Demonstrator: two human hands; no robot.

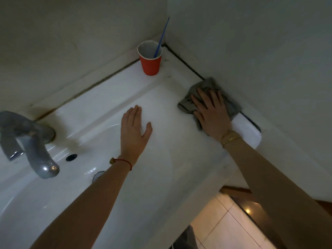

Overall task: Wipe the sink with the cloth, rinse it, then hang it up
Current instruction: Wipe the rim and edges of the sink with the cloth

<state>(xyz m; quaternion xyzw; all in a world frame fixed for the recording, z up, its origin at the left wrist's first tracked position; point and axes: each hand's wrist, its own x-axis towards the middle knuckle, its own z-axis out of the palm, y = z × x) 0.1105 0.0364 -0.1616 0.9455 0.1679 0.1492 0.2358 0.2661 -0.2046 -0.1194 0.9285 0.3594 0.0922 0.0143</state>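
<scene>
on the white sink [161, 141] rim by the wall, right hand [212, 112] flat and wide on the grey cloth [206, 87], left hand [133, 129] flat and wide, holding nothing, red cup [150, 63] in the corner, tap [30, 141] at left

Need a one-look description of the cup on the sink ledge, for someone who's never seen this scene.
Start at the white sink and follow its back ledge to the corner where the two walls meet. The red cup stands upright there, well beyond the right hand, which lies flat on the grey cloth. It is the only red thing on the ledge, white inside, with a blue stick leaning out.
</scene>
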